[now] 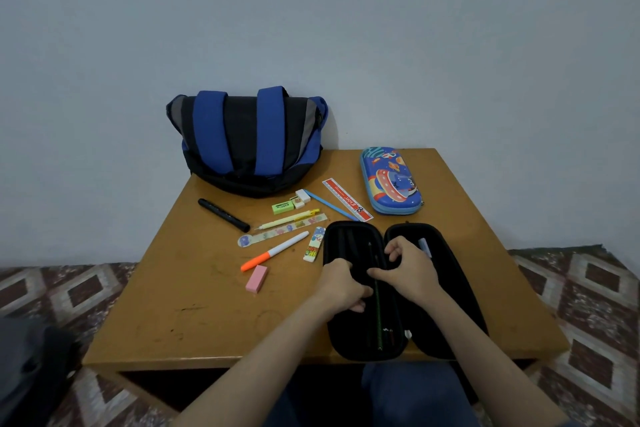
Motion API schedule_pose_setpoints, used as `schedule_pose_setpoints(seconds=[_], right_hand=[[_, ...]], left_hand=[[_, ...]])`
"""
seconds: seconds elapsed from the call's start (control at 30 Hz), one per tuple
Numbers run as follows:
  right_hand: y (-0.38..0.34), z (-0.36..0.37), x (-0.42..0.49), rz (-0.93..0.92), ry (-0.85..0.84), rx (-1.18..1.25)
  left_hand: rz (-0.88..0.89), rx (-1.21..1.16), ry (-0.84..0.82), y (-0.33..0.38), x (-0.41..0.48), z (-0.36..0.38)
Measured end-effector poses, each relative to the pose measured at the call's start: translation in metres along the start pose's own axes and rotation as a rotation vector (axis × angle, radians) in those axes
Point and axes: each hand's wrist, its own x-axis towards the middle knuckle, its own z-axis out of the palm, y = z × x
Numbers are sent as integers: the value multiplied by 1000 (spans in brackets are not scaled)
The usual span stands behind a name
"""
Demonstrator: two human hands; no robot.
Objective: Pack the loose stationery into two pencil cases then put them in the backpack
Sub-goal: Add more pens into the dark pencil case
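The open black case (pixel 450 288) is lying on the tabletop (pixel 207 305), lower centre of the frame. My left hand (pixel 341 288) is gripping a pencil (pixel 378 315) inside it. My right hand (pixel 403 267) is curling beside it, and I cannot tell its grasp.

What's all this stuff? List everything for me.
backpack: one, blue-black, table's far edge
printed case: one, blue, shut, far right
black case: one, open, nearest, pencils inside
black marker: one, left
orange-capped marker: one, white, centre
yellow pencil: one, centre
blue pen, red ruler: one each, near printed case
pastel ruler: one, centre
green eraser, white eraser: one each, near backpack
printed eraser, pink eraser: one each, left of black case
table: one, brown
left hand, right hand: inside black case
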Motion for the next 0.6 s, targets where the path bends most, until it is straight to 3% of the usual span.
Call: schedule_pose_setpoints(seconds=[0.17,0.27,0.43,0.5,0.6], right_hand=[[1,1,0,-10,-5,16],[2,-1,0,-6,-29,53],[2,-2,-1,-21,-34,58],[2,-2,-1,-21,-36,59],[2,-3,-1,-16,-35,69]], left_hand=[[67,-86,46,0,-2,-20],[159,-29,216,-4,1,-54],[218,431,591,-31,24,-109],[228,607,648,-41,35,-124],[225,680,654,-47,46,-136]])
